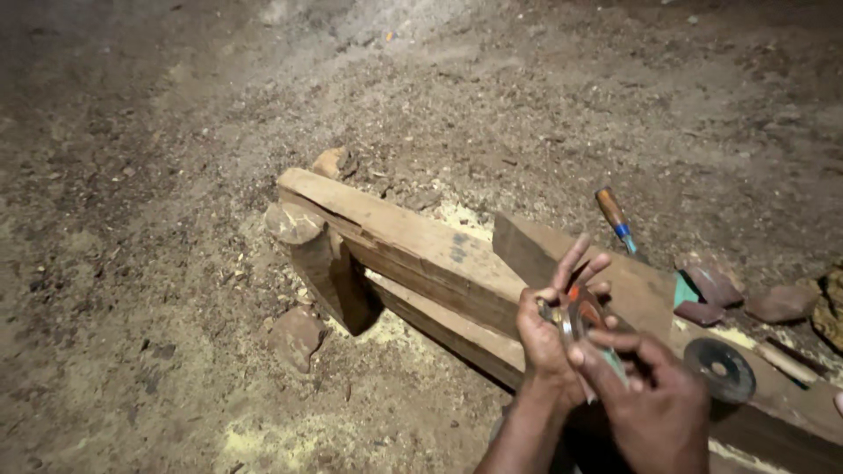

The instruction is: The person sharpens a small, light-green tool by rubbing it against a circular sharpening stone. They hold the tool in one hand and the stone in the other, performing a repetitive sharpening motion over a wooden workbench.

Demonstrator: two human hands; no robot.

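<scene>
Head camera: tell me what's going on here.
A person holds a small disc-shaped tool part between both hands, the left hand gripping it and the right hand working at its edge. They are over a rough wooden beam on sawdust-strewn dirt. A dark grinding disc lies on the wood, with a wooden-handled chisel beyond.

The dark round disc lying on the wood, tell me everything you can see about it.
The dark disc is flat and round, dark grey to black, with a lighter ring around a small centre hole. It looks like an abrasive grinding or cutting wheel, though its material cannot be confirmed. It lies flat on the wooden beam, just right of the right hand, which does not touch it. A pale wooden handle lies close on its right.
</scene>
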